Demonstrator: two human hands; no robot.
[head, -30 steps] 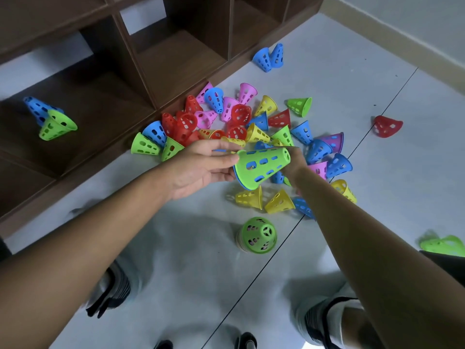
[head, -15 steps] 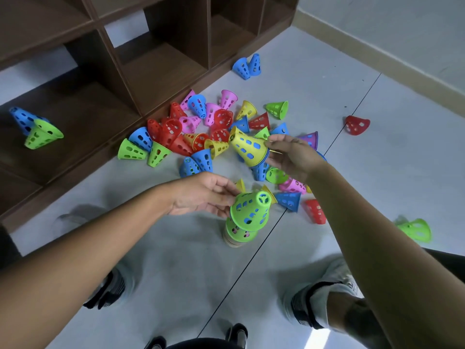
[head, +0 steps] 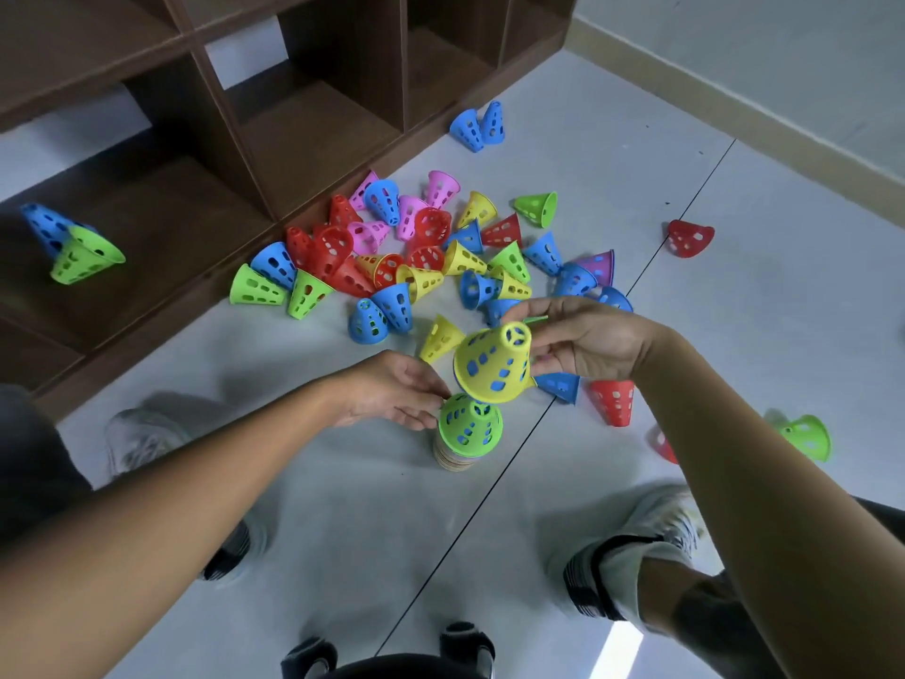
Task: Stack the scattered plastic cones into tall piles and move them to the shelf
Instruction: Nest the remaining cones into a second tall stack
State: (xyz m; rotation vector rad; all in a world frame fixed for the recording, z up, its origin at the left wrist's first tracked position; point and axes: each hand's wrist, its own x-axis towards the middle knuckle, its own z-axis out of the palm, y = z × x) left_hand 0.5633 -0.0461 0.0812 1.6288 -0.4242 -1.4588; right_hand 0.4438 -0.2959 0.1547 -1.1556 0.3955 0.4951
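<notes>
One pile stood started, green cone on top; left hand touched it, fingers loosely open. Right hand pinched a yellow cone just above the pile. Most cones lay scattered beyond the pile; shelf held two loose cones

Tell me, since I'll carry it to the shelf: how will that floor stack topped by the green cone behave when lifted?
The stack looks tall and narrow, so probably tippy. Perforated thin plastic suggests light weight. The nested cones may slide apart unless gripped low; the left hand is at its top.
</notes>
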